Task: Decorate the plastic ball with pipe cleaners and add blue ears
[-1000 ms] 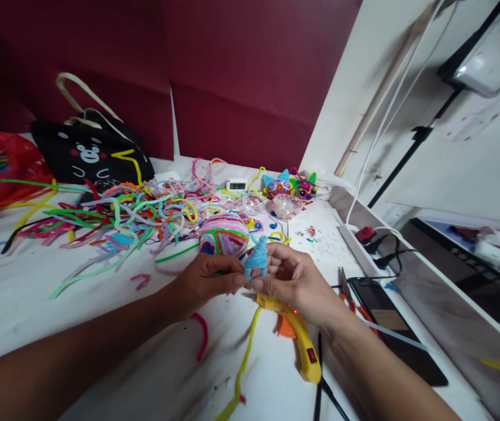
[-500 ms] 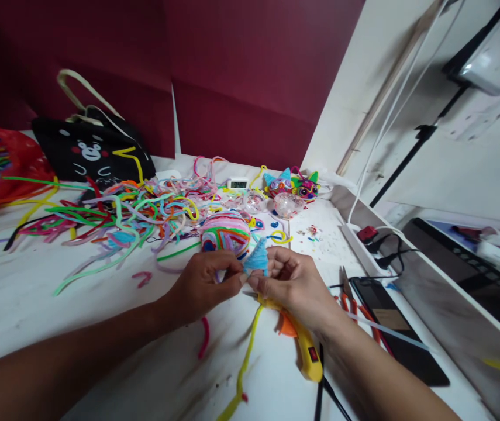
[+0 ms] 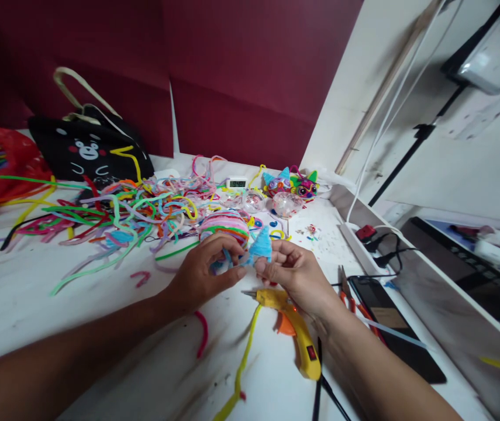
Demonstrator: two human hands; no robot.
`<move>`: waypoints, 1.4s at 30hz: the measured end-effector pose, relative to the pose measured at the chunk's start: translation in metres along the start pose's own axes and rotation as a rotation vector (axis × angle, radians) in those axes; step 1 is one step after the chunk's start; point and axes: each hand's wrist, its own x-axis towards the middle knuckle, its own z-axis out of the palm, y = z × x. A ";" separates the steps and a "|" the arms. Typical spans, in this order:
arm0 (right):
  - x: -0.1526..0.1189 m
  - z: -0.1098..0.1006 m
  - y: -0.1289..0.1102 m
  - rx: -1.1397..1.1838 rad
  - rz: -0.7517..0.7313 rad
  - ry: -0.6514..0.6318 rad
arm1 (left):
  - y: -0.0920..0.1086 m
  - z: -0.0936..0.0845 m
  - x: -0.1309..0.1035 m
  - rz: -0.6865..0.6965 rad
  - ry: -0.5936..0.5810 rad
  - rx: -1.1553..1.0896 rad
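A small triangular piece wound from light blue pipe cleaner (image 3: 260, 244) points upward. My right hand (image 3: 293, 272) pinches it by its right and lower edge, fingers closed. To its left, my left hand (image 3: 208, 272) curls round a loose blue end (image 3: 227, 256) that seems to run from the triangle; the fingers partly hide it. Right behind my left hand sits a striped ball of coloured pipe cleaner (image 3: 226, 225). Below my right hand a yellow glue gun (image 3: 293, 327) lies on the table, its nozzle pointing left.
A tangle of pipe cleaners (image 3: 144, 204) spreads across the back left, before a black bag (image 3: 87, 146). Two finished-looking animal heads (image 3: 291, 184) and a small digital clock (image 3: 236, 183) stand behind. Orange-handled pliers (image 3: 347, 289), a phone (image 3: 401, 333) and a power strip (image 3: 364, 248) lie right.
My left hand has drawn slightly away from the triangle and opened its curl a little. The triangle is more upright, a bit higher, and my right hand shows more of the glue gun below.
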 end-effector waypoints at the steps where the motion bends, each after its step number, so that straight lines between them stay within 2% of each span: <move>1: 0.000 0.000 0.000 0.004 -0.006 -0.002 | 0.000 0.000 0.000 0.045 0.010 0.040; 5: 0.000 0.000 0.001 0.022 0.000 -0.017 | 0.001 -0.001 -0.003 0.178 0.046 0.184; 10: -0.002 0.000 0.002 0.013 0.016 -0.058 | 0.003 -0.003 -0.006 0.237 0.103 0.307; 16: -0.003 0.000 0.003 -0.007 -0.010 -0.095 | 0.001 -0.002 -0.003 0.291 0.084 0.284; 24: 0.001 -0.003 0.004 -0.011 -0.009 -0.072 | 0.006 0.000 -0.006 0.173 0.042 0.237; 29: 0.003 -0.008 0.004 -0.053 -0.049 -0.060 | 0.012 -0.002 -0.003 -0.067 -0.035 0.144; 34: 0.003 -0.011 0.004 -0.120 -0.079 -0.047 | 0.012 -0.004 0.000 -0.255 -0.124 -0.081; 42: 0.003 -0.010 0.004 -0.227 -0.150 -0.059 | 0.011 0.001 0.000 -0.344 -0.161 -0.239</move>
